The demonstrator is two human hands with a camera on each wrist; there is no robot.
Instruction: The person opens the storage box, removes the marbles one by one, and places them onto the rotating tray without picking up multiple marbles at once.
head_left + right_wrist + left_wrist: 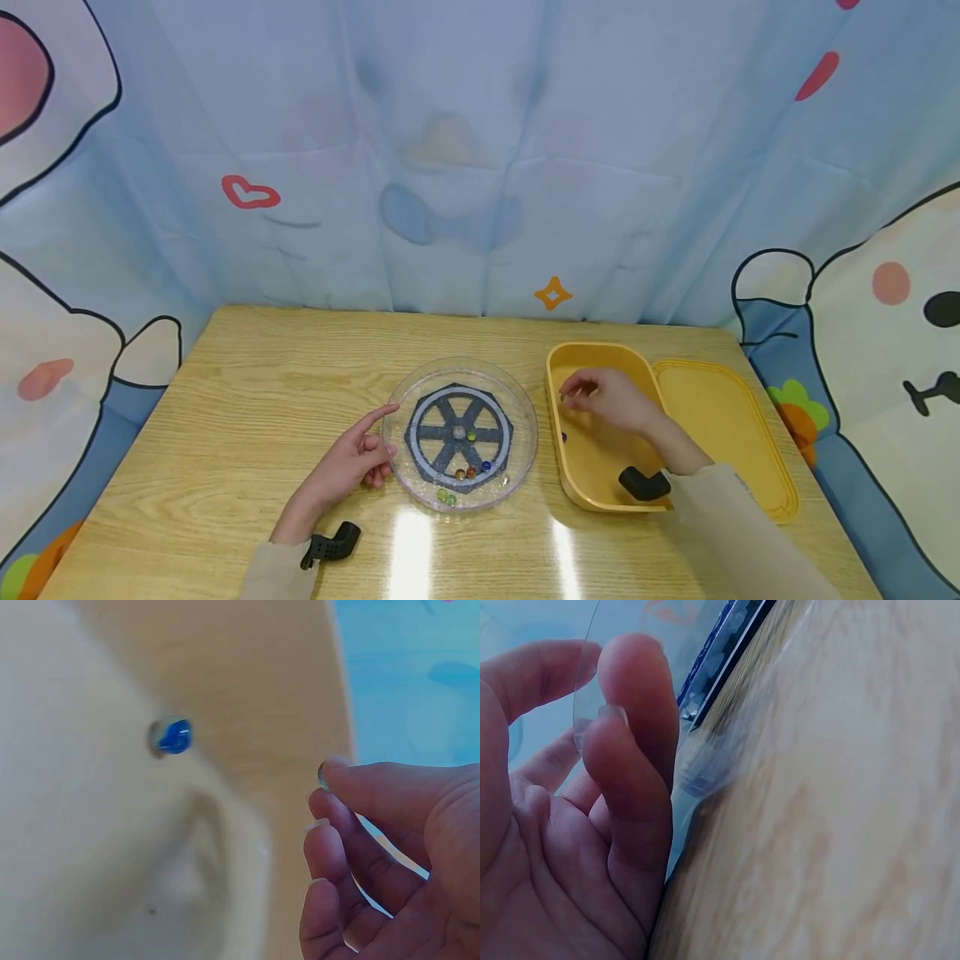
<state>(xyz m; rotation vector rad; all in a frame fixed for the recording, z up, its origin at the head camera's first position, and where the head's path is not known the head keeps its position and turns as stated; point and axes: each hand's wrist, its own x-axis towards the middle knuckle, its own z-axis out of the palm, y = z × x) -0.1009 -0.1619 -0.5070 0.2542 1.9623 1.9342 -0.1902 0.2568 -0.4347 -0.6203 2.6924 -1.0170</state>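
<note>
My left hand [343, 463] is at the left edge of a round clear plastic dish [522, 398]. Its index finger reaches onto the rim and its thumb touches the side, while the other fingers are bent. The dish holds several glass marbles, among them a blue marble [486, 466], a red marble [471, 472] and a green marble [442, 495]. Over the yellow box [600, 492], my right hand [617, 402] pinches a small glass marble [322, 777] between thumb and index finger; fingertips hide most of it. Another blue marble [174, 736] lies in the box by its wall.
A flat yellow lid [720, 425] lies right of the box, partly behind it. Under or in the dish shows a dark hexagonal wheel pattern [435, 433]. The wooden table [247, 392] ends at a printed blue curtain [450, 167].
</note>
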